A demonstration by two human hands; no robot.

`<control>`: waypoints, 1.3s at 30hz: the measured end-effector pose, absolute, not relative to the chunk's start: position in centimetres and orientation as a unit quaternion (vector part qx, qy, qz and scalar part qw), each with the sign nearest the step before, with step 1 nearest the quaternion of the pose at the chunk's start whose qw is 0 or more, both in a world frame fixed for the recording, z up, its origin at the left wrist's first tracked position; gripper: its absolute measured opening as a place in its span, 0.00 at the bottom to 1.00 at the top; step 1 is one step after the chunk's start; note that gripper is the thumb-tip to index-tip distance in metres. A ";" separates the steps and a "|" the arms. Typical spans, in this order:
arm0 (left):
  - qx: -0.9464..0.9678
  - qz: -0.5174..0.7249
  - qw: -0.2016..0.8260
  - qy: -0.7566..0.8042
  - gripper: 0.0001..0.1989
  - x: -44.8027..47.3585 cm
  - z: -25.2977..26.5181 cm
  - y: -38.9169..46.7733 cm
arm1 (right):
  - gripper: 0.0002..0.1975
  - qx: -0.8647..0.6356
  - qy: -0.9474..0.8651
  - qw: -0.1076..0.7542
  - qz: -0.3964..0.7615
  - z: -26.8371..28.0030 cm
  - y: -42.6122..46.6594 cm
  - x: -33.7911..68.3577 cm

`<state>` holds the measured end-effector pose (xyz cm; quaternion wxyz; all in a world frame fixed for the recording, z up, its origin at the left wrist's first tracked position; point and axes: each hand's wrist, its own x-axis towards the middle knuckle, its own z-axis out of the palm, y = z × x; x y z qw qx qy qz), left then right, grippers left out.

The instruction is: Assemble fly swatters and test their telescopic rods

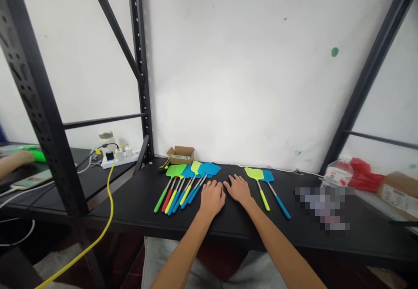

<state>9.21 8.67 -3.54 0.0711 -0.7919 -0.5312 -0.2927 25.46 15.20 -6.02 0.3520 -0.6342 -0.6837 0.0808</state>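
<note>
My left hand [213, 197] lies palm down on the black tabletop [137, 204], its fingers stretched forward and holding nothing. Beside it, my right hand [239, 188] rests flat with the fingers slightly spread, also holding nothing. To the left of my hands several fly swatters lie in a fanned row, among them a green one [160, 201], one with a red handle [167, 200] and a blue one [212, 169] nearest my left hand. On the right of my right hand are a yellow fly swatter [254, 173] and a blue fly swatter [282, 207], their heads overlapping.
A small open cardboard box [181, 154] stands by the wall. Black rack posts [141, 62] frame both sides. At left are a power strip [120, 159], a yellow cable [111, 197] and another person's hand [22, 158]. A plastic bottle [338, 173] and red bag [365, 174] lie right.
</note>
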 end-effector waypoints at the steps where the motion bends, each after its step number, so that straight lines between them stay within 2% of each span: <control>1: -0.787 -0.292 0.077 -0.537 0.08 9.2 -3.6 8.8 | 0.26 -0.637 -0.687 0.340 0.086 -6.4 15.3 25.3; 9: -0.730 -0.255 0.165 -0.612 0.13 7.8 -3.2 11.9 | 0.33 -0.629 -0.682 0.339 0.160 -6.7 15.2 25.6; 14: -0.691 -0.220 0.178 -0.665 0.14 7.0 -3.3 13.3 | 0.37 -0.676 -0.707 0.193 0.077 -5.5 14.7 25.2; 17: -0.695 -0.204 0.175 -0.667 0.14 7.0 -3.4 13.6 | 0.38 -0.679 -0.714 0.160 0.059 -5.1 14.6 25.2; 32: -0.731 -0.199 0.178 -0.628 0.15 7.1 -3.4 13.4 | 0.38 -0.678 -0.718 0.151 0.044 -5.7 15.1 25.5; 39: -0.743 -0.214 0.145 -0.617 0.18 7.8 -2.5 12.6 | 0.34 -0.666 -0.718 0.199 0.028 -5.4 14.6 25.5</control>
